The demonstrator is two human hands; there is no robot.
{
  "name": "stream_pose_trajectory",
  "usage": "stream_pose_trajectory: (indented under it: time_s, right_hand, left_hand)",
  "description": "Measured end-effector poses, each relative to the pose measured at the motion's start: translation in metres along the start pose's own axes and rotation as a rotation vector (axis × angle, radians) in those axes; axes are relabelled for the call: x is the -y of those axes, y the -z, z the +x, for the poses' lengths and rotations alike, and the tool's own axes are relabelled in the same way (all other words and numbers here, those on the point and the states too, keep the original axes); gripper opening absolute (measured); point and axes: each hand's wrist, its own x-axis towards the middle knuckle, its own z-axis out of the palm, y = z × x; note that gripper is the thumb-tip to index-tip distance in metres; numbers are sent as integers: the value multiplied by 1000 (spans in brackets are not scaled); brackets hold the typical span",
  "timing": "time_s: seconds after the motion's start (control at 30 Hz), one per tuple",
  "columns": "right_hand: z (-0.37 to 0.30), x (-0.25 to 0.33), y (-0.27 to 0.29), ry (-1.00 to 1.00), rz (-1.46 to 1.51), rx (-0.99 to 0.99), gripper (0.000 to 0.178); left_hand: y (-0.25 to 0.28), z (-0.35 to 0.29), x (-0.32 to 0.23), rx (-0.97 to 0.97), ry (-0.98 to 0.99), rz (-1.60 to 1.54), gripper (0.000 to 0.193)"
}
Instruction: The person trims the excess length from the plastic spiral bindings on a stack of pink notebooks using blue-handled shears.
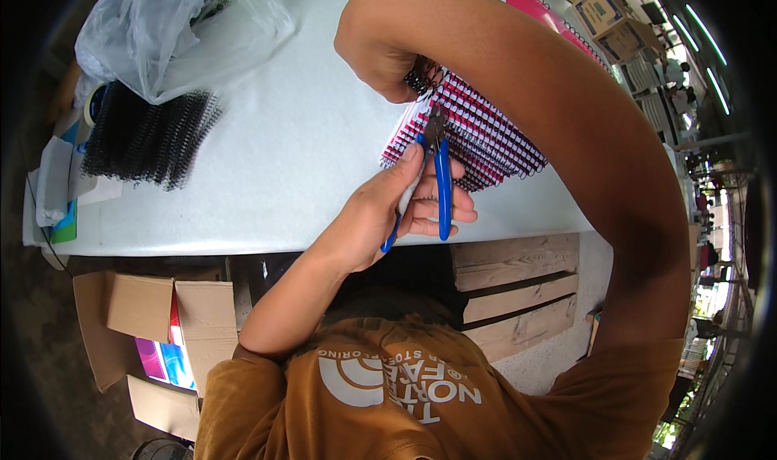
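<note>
- Left hand, nearest me, is half curled around a cutter with 2 blue handles, 1 partly pale; thumb laid along the left handle, fingers loosely bent behind. Those handles stand apart, so I judge I'm not squeezing.
- The cutter points toward 12 o'clock, its tip over the stack of coil-bound books, which lies at 1 o'clock from that hand.
- My right arm arches over the stack from 4 o'clock. Its right hand bends down at 12 o'clock, against black coil ends; the fingertips are hidden, so I cannot tell whether they pinch the coil.
- I'd judge the step as trimming coil ends; the next move probably calls for seating the cutter on 1 end, clear of the paper, then squeezing.
- Farther off, loose black coils lie just past 9 o'clock on the pale table, a clear plastic bag at 10.
- Beyond my arm, a red notebook lies at 1 o'clock.
</note>
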Motion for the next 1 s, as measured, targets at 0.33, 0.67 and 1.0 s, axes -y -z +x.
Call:
stream_pose_trajectory:
  time_s: [0.33,0.67,1.0]
  right_hand:
    - [-12,-9,-2,-41,11,12,18]
    - [-18,-7,4,-19,-5,0,18]
    - [-20,-8,6,-31,-4,7,18]
  left_hand:
    - [5,-4,2,169,-58,122,60]
    - [1,0,-7,161,-59,50,59]
    - [20,0,-1,374,-21,-46,59]
